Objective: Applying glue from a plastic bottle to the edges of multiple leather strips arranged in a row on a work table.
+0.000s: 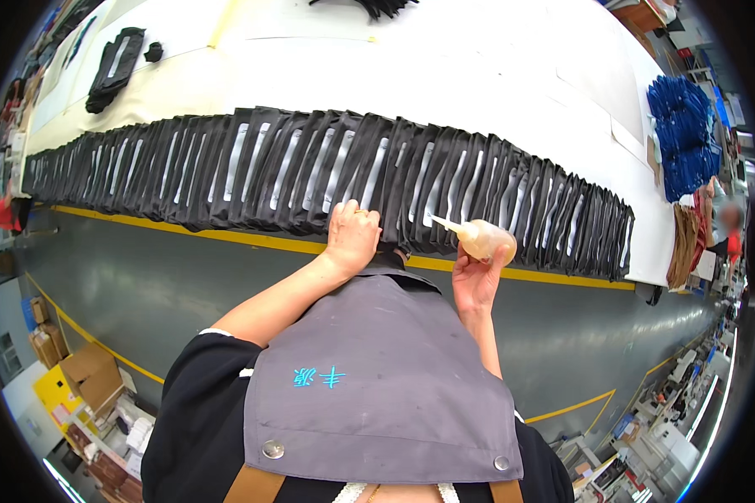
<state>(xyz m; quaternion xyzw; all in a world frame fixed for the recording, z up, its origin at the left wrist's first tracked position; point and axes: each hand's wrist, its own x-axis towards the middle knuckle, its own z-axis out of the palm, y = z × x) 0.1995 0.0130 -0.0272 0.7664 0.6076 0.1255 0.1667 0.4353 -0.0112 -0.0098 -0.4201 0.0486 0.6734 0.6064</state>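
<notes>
A long row of overlapping black folded fabric pieces runs along the table's near edge, with pale grey strips showing on many of them. At the row's near side, my left hand is closed, its curled fingers against the edge of a black fabric piece; its fingertips are partly hidden. Held in my right hand is a translucent squeeze bottle with amber-coloured contents. The bottle lies tilted, its thin pointed nozzle aimed left over the black pieces. Whether the nozzle touches the fabric, I cannot tell.
Behind the row stretches a white table. A separate black bundle lies at the far left, and a stack of blue garments sits at the right end. Cardboard boxes stand on the floor at lower left.
</notes>
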